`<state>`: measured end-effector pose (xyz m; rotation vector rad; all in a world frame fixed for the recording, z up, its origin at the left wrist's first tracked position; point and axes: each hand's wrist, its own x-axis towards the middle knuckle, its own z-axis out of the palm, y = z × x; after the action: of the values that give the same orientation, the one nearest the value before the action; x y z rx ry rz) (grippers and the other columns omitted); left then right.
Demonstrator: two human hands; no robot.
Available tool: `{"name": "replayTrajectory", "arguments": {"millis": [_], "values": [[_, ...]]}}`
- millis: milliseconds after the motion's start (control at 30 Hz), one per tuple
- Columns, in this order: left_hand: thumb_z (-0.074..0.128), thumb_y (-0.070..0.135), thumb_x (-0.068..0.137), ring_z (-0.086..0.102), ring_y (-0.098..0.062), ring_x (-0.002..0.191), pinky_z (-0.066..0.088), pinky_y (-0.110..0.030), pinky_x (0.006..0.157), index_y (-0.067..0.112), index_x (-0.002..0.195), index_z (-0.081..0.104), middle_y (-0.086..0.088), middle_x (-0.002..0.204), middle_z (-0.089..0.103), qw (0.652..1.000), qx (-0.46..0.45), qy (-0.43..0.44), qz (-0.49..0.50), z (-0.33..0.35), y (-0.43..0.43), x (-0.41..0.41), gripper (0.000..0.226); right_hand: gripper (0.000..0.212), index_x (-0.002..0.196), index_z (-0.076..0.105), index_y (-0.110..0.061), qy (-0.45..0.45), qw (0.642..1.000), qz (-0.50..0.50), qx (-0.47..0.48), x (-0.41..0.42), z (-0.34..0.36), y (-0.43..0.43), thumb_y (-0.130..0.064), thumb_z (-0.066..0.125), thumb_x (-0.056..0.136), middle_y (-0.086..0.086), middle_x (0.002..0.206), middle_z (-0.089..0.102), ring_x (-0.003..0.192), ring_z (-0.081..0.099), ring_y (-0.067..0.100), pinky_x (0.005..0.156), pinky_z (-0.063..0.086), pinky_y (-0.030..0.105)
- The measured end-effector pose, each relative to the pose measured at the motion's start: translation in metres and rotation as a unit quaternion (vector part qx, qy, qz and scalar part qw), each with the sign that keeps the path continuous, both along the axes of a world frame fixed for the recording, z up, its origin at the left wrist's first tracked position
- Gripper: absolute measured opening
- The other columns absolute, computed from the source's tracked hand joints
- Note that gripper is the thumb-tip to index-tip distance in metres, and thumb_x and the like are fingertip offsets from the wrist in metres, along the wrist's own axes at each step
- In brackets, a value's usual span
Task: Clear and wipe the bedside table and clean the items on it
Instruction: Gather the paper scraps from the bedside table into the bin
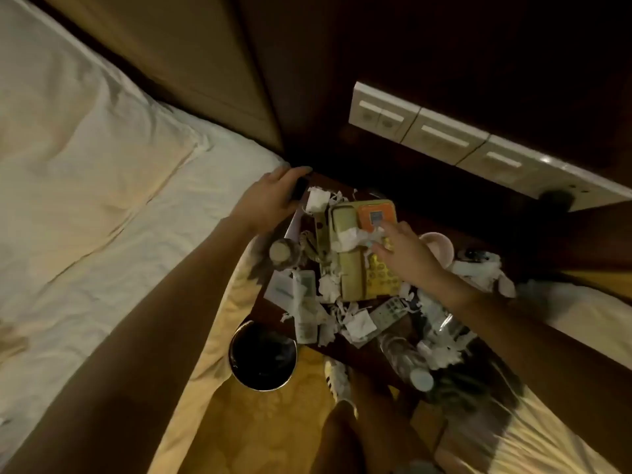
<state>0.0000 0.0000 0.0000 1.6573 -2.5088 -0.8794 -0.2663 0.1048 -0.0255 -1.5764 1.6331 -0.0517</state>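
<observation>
leaning over the bedside table between two beds, the person has both bare arms stretched out across it. the left hand is at the table's far left corner, hard by the left bed, with fingers and thumb curled round a dark thing; whether that is a loose object or part of the table's edge i cannot tell from here. the right hand hangs over the telephone, fingers straight and a little spread, the tips at a crumpled tissue lying across the handset and keypad. the hand is blurred, so i cannot say if the tips touch the tissue.

the table is thick with litter. the beige telephone with its orange panel sits in the middle, torn and balled white tissues all round it. a white remote lies left of the telephone, a grey remote just in front of it, and a clear plastic bottle lies on its side near the front edge. a small capped jar stands at the left edge, a pale cup behind the right wrist.

on the floor, touching the table's front left corner, stands a round bin with a dark liner. a switch panel runs along the wall above, and the right bed lies just beside the table.
</observation>
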Motion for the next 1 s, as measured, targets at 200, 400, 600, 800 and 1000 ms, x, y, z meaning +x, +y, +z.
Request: {"name": "replayTrajectory", "arguments": {"millis": [200, 400, 600, 800, 1000], "values": [[0.064, 0.027, 0.090, 0.049, -0.032, 0.120, 0.044, -0.041, 0.096, 0.034, 0.146, 0.035, -0.010, 0.137, 0.046, 0.998, 0.056, -0.029, -0.028, -0.067, -0.035, -0.003, 0.065, 0.039, 0.131, 0.052, -0.024, -0.029, 0.998, -0.053, -0.004, 0.010, -0.045, -0.002, -0.034, 0.058, 0.093, 0.005, 0.124, 0.044, 0.098, 0.058, 0.025, 0.086, 0.050, 0.040], [0.067, 0.024, 0.089, 0.044, -0.034, 0.125, 0.041, -0.043, 0.104, 0.033, 0.148, 0.036, -0.013, 0.143, 0.039, 0.992, 0.078, -0.025, -0.092, -0.111, -0.054, -0.024, 0.067, 0.028, 0.109, 0.065, -0.021, -0.085, 0.983, -0.160, -0.025, 0.018, -0.069, -0.006, -0.038, 0.064, 0.087, -0.002, 0.114, 0.049, 0.080, 0.057, 0.007, 0.077, 0.052, 0.033], [0.064, 0.024, 0.090, 0.043, -0.027, 0.124, 0.044, -0.037, 0.099, 0.043, 0.148, 0.031, -0.008, 0.145, 0.031, 0.979, 0.125, -0.042, -0.157, -0.144, -0.064, -0.042, 0.069, 0.018, 0.084, 0.058, -0.017, -0.152, 0.966, -0.205, -0.052, 0.024, -0.081, -0.012, -0.031, 0.070, 0.085, -0.008, 0.094, 0.050, 0.073, 0.055, 0.004, 0.067, 0.045, 0.023], [0.067, 0.023, 0.089, 0.041, -0.022, 0.115, 0.037, -0.029, 0.088, 0.040, 0.142, 0.044, -0.008, 0.132, 0.038, 0.975, 0.086, -0.055, -0.198, -0.154, -0.079, -0.052, 0.060, 0.021, 0.073, 0.056, 0.001, -0.184, 0.964, -0.187, -0.051, 0.017, -0.080, -0.023, -0.009, 0.069, 0.085, 0.003, 0.067, 0.057, 0.060, 0.055, 0.016, 0.057, 0.039, 0.024], [0.067, 0.016, 0.088, 0.049, -0.021, 0.103, 0.042, -0.030, 0.088, 0.014, 0.107, 0.067, -0.010, 0.120, 0.046, 0.990, 0.067, 0.012, -0.122, -0.167, -0.077, -0.046, 0.019, 0.017, 0.075, 0.055, -0.011, -0.109, 0.966, -0.229, -0.040, -0.010, -0.081, -0.026, -0.013, 0.067, 0.086, -0.006, 0.065, 0.054, 0.059, 0.052, 0.007, 0.053, 0.038, 0.015]]}}
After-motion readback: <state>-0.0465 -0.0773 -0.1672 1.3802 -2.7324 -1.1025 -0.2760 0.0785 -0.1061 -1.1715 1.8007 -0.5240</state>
